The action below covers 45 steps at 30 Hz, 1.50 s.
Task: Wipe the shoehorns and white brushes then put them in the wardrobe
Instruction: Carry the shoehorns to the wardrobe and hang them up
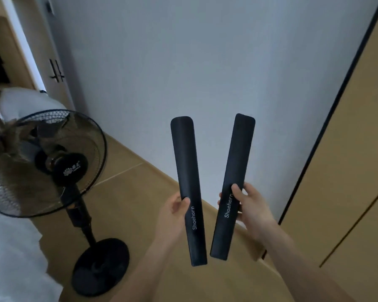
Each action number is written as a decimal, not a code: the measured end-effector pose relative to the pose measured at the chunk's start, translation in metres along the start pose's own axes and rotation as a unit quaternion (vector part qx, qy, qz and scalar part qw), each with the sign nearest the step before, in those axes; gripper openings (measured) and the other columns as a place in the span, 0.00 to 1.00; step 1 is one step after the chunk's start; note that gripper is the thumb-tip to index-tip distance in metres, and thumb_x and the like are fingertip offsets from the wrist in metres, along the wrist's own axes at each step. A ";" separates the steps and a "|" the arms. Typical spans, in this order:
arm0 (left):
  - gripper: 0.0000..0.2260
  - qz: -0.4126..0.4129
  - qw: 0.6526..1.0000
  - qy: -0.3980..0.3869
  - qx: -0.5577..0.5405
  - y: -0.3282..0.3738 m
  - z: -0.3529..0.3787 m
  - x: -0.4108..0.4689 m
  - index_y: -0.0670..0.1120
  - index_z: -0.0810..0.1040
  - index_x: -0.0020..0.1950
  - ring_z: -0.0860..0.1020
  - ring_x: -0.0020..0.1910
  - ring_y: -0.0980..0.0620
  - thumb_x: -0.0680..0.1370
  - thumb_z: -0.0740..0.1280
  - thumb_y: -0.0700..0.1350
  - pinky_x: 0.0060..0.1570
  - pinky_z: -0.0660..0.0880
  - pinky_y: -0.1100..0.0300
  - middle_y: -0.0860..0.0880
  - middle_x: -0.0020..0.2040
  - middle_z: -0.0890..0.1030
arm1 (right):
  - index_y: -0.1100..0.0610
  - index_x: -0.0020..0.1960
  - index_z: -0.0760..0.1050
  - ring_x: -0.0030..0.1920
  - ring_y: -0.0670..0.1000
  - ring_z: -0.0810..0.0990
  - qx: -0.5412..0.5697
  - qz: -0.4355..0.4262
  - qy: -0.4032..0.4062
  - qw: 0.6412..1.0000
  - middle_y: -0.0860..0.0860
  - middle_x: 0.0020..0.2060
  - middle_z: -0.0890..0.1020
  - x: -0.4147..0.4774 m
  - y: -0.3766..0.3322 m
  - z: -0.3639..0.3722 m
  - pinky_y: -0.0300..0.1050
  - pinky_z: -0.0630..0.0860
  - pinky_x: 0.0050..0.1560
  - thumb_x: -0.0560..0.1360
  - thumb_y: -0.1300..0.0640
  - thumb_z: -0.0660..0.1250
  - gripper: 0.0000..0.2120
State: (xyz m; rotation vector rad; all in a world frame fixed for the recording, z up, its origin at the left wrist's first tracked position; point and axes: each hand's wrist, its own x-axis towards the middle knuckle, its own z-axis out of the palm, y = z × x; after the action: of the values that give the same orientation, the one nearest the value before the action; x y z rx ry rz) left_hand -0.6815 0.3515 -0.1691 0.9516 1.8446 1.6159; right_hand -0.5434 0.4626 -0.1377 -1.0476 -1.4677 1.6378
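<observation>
Fan (52,162) over at 9 o'clock is just scenery: black pedestal thing standing on the tan floor (129,192), nothing to do with the job. Moving toward the middle, the left hand (175,212) sits around 6 o'clock. Its grip is closed round the lower half of the left shoehorn (187,171), with the thumb lying across the front just above the printed "Shoehorn". That one's black, with the wide end pointing up to about 12 o'clock against the white wall (183,62). Just beside it is the right shoehorn (238,160), same colour, tilted a bit toward 1 o'clock, so the two make a narrow V. Their bottom ends are close but not touching. The right hand (251,210), at roughly 5 o'clock, has the same sort of grip, curled round the mid-lower part with the thumb on the front face. Out at 3 o'clock there's a tall tan door (347,171) with a dark edge, which I'd guess is the wardrobe, though it looks shut from here. As for the step, I'd say this is the shoehorn part, either right before wiping or right before stowing. Can't tell if they're clean, and there's no cloth or white brushes anywhere in view. If they're wiped, the next move needs one hand freed, so both shoehorns would go into a single grip and the other hand could pull that door open. If not, a cloth needs finding first.
</observation>
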 end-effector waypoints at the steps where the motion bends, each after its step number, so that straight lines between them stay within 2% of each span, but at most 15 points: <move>1: 0.09 0.007 1.000 0.011 0.004 0.005 -0.005 0.029 0.49 0.76 0.57 0.81 0.45 0.60 0.80 0.60 0.46 0.47 0.77 0.64 0.53 0.48 0.83 | 0.53 0.54 0.75 0.47 0.59 0.83 -0.001 -0.008 -0.001 1.000 0.57 0.46 0.83 0.026 -0.009 0.011 0.60 0.79 0.51 0.79 0.53 0.60 0.07; 4: 0.07 0.016 0.999 0.046 0.005 0.020 -0.015 0.105 0.51 0.75 0.56 0.79 0.44 0.60 0.81 0.58 0.46 0.41 0.75 0.69 0.55 0.46 0.81 | 0.50 0.49 0.74 0.39 0.54 0.83 0.012 -0.036 -0.003 0.999 0.54 0.39 0.82 0.100 -0.028 0.037 0.52 0.81 0.43 0.80 0.54 0.58 0.07; 7: 0.09 -0.019 0.995 0.096 -0.028 0.024 -0.023 0.172 0.50 0.74 0.57 0.78 0.46 0.55 0.82 0.56 0.43 0.41 0.73 0.64 0.51 0.48 0.80 | 0.52 0.52 0.74 0.36 0.52 0.79 0.049 -0.004 -0.036 0.998 0.53 0.36 0.79 0.167 -0.036 0.062 0.46 0.76 0.36 0.80 0.60 0.56 0.08; 10: 0.15 -0.055 0.990 0.114 -0.069 0.018 -0.028 0.234 0.52 0.73 0.57 0.76 0.42 0.49 0.78 0.56 0.35 0.41 0.73 0.56 0.48 0.46 0.79 | 0.53 0.59 0.72 0.41 0.55 0.79 0.054 0.017 -0.087 0.995 0.55 0.41 0.79 0.234 -0.034 0.089 0.51 0.77 0.44 0.75 0.69 0.57 0.17; 15: 0.18 -0.034 0.991 0.122 -0.038 -0.002 -0.032 0.339 0.56 0.75 0.59 0.80 0.50 0.55 0.78 0.62 0.35 0.50 0.78 0.57 0.53 0.51 0.82 | 0.48 0.61 0.72 0.47 0.55 0.83 0.036 -0.017 -0.158 0.987 0.54 0.45 0.84 0.352 -0.039 0.127 0.52 0.79 0.51 0.75 0.69 0.64 0.21; 19: 0.15 -0.035 0.975 0.217 -0.044 -0.007 -0.032 0.436 0.55 0.77 0.53 0.82 0.45 0.59 0.77 0.64 0.35 0.44 0.76 0.66 0.55 0.46 0.84 | 0.57 0.56 0.77 0.45 0.52 0.84 0.038 -0.029 -0.186 0.981 0.52 0.44 0.85 0.466 -0.052 0.154 0.47 0.80 0.46 0.74 0.67 0.67 0.13; 21: 0.13 -0.044 0.967 0.248 -0.051 -0.004 -0.034 0.480 0.54 0.77 0.52 0.82 0.44 0.58 0.78 0.64 0.36 0.45 0.77 0.65 0.54 0.45 0.84 | 0.55 0.52 0.77 0.40 0.49 0.84 0.023 -0.034 -0.220 0.975 0.50 0.40 0.86 0.517 -0.063 0.172 0.45 0.79 0.43 0.74 0.64 0.68 0.09; 23: 0.13 -0.049 0.960 0.273 -0.039 -0.002 -0.038 0.517 0.57 0.75 0.52 0.82 0.44 0.57 0.78 0.63 0.37 0.45 0.79 0.63 0.54 0.45 0.84 | 0.50 0.50 0.77 0.37 0.48 0.85 0.002 -0.047 -0.252 0.966 0.49 0.36 0.86 0.560 -0.073 0.194 0.48 0.80 0.45 0.75 0.61 0.67 0.07; 25: 0.13 -0.047 0.951 0.306 -0.019 0.000 -0.047 0.553 0.57 0.75 0.55 0.83 0.44 0.57 0.78 0.63 0.39 0.46 0.79 0.60 0.53 0.45 0.84 | 0.48 0.50 0.76 0.37 0.48 0.85 -0.008 -0.055 -0.280 0.958 0.49 0.36 0.86 0.599 -0.080 0.221 0.51 0.80 0.48 0.75 0.59 0.67 0.07; 27: 0.12 -0.048 0.943 0.328 -0.013 0.000 -0.060 0.585 0.58 0.75 0.54 0.82 0.41 0.58 0.79 0.63 0.39 0.43 0.79 0.64 0.54 0.44 0.84 | 0.46 0.50 0.76 0.39 0.49 0.85 -0.018 -0.062 -0.304 0.950 0.49 0.37 0.86 0.630 -0.083 0.250 0.54 0.80 0.50 0.76 0.58 0.66 0.07; 29: 0.14 -0.052 0.936 0.349 -0.016 -0.005 -0.078 0.616 0.61 0.74 0.49 0.82 0.39 0.60 0.79 0.62 0.39 0.38 0.78 0.68 0.56 0.42 0.84 | 0.46 0.50 0.76 0.44 0.51 0.84 -0.016 -0.063 -0.322 0.944 0.50 0.42 0.86 0.659 -0.083 0.282 0.54 0.80 0.52 0.76 0.59 0.66 0.08; 32: 0.16 -0.060 0.921 0.383 -0.039 -0.021 -0.113 0.664 0.61 0.74 0.49 0.82 0.40 0.59 0.79 0.62 0.37 0.41 0.78 0.65 0.57 0.41 0.84 | 0.48 0.51 0.76 0.47 0.51 0.84 -0.002 -0.054 -0.348 0.936 0.52 0.48 0.85 0.702 -0.080 0.338 0.48 0.80 0.46 0.76 0.61 0.66 0.09; 37: 0.22 -0.072 0.916 0.385 -0.093 -0.051 -0.194 0.756 0.59 0.76 0.55 0.82 0.47 0.54 0.75 0.63 0.31 0.48 0.79 0.57 0.54 0.46 0.84 | 0.47 0.50 0.76 0.49 0.53 0.83 -0.013 -0.053 -0.364 0.930 0.52 0.49 0.85 0.778 -0.074 0.443 0.54 0.79 0.52 0.74 0.61 0.68 0.09; 41: 0.23 -0.062 0.911 0.395 -0.100 -0.064 -0.275 0.830 0.54 0.75 0.61 0.82 0.48 0.54 0.74 0.65 0.31 0.49 0.79 0.55 0.52 0.48 0.84 | 0.50 0.53 0.77 0.50 0.54 0.83 -0.002 -0.043 -0.361 0.932 0.53 0.49 0.84 0.834 -0.089 0.541 0.51 0.79 0.48 0.75 0.62 0.67 0.10; 45: 0.19 -0.048 0.903 0.415 -0.102 -0.064 -0.347 0.889 0.55 0.77 0.57 0.83 0.45 0.57 0.76 0.65 0.32 0.49 0.80 0.56 0.54 0.45 0.85 | 0.54 0.57 0.76 0.49 0.55 0.83 -0.006 -0.042 -0.367 0.929 0.55 0.49 0.84 0.878 -0.105 0.629 0.55 0.79 0.51 0.74 0.63 0.68 0.12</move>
State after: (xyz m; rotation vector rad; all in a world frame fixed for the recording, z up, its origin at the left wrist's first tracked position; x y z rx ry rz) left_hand -1.5139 0.8196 -0.1099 0.0326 2.1033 2.3046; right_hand -1.4939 0.9859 -0.1161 -0.3526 -1.9459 2.0735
